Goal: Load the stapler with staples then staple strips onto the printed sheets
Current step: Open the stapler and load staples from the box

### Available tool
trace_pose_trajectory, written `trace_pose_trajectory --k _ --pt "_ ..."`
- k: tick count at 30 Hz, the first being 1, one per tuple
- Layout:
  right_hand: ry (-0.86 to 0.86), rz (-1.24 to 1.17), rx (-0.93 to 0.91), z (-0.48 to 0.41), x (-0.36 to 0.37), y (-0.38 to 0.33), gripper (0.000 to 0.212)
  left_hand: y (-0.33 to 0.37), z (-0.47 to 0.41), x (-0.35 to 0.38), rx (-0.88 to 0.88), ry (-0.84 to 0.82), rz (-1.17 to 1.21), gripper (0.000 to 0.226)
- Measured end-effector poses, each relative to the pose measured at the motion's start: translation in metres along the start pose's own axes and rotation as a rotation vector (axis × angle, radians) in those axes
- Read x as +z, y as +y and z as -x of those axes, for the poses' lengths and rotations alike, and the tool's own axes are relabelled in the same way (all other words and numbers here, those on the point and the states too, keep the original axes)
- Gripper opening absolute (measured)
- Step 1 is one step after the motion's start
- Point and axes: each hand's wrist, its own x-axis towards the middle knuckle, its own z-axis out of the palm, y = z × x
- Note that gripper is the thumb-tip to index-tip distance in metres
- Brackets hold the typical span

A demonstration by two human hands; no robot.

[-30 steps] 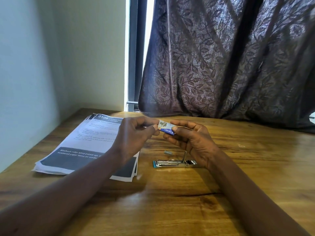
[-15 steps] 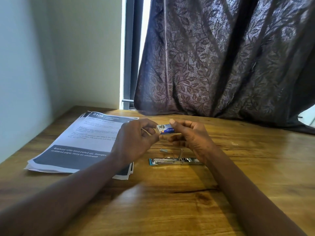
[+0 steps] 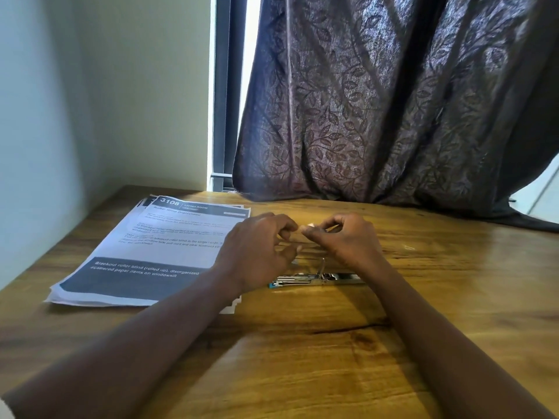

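Head view: the stapler (image 3: 314, 278) lies opened on the table (image 3: 302, 367), long axis 9 to 3 o'clock, blue end pointing to 9. At its 12 o'clock the left hand (image 3: 257, 252) and right hand (image 3: 348, 240) meet fingertips, fingers curled; whether they pinch anything cannot be told. The printed sheets (image 3: 157, 252) lie at its 9 o'clock

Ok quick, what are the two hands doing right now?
Left hand: fingers curled; whether it holds anything cannot be told.
Right hand: fingers curled, tips pinched together; what is inside cannot be told.
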Motion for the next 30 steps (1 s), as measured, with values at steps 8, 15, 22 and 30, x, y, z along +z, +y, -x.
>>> trace_pose_trajectory --k 8,15,22,30 --pt "-0.002 0.486 0.059 -0.009 0.003 0.012 0.074 0.000 0.002 -0.002 -0.021 -0.171 -0.057 0.024" --pt "-0.094 0.404 0.060 -0.005 0.001 0.025 0.065 -0.001 -0.001 0.001 -0.067 -0.238 -0.018 0.017" --pt "-0.216 -0.137 -0.199 0.041 -0.028 0.024 0.032 -0.005 0.000 0.002 -0.074 -0.173 0.017 0.012" --pt "-0.249 0.059 -0.370 0.054 -0.017 0.025 0.028 0.000 0.002 -0.011 -0.135 -0.096 0.259 0.011"
